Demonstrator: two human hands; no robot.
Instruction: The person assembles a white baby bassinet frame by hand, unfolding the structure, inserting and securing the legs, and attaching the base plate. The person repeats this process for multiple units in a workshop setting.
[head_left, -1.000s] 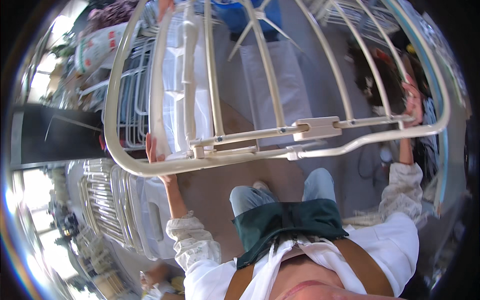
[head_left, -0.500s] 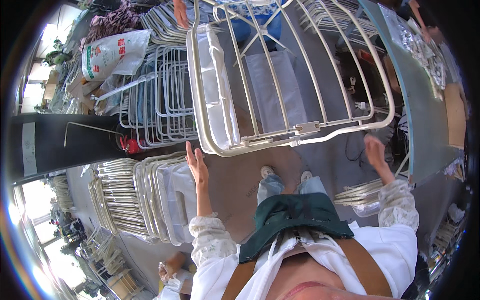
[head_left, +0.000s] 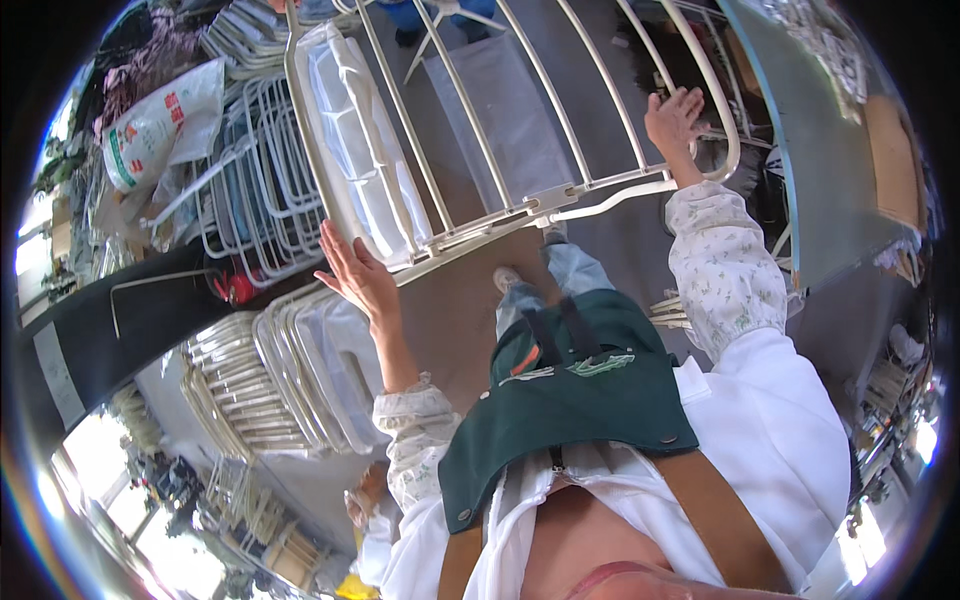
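Note:
A large cream tubular metal frame (head_left: 487, 170) with several parallel bars stretches across the top of the view. Along its left side lies a white plastic-wrapped padded piece (head_left: 355, 130). My left hand (head_left: 358, 278) is beside the frame's near left corner, palm up to it, fingers stretched out and holding nothing; whether it touches the tube I cannot tell. Over the frame's right end is my right hand (head_left: 675, 122), fingers spread among the bars, gripping nothing. A co-worker's hand (head_left: 284, 4) is at the frame's far left corner, cut by the picture edge.
Folded tubular frames (head_left: 245, 385) stand stacked at my left, and more bent tubes (head_left: 260, 170) lie beyond a black surface (head_left: 130, 320). A grey-blue table (head_left: 830, 170) runs along the right. Another person's hand (head_left: 368, 494) shows low at the left.
My right hand has moved up and inward over the frame's right end. My left hand has shifted slightly left and up. The frame appears further left and higher in view.

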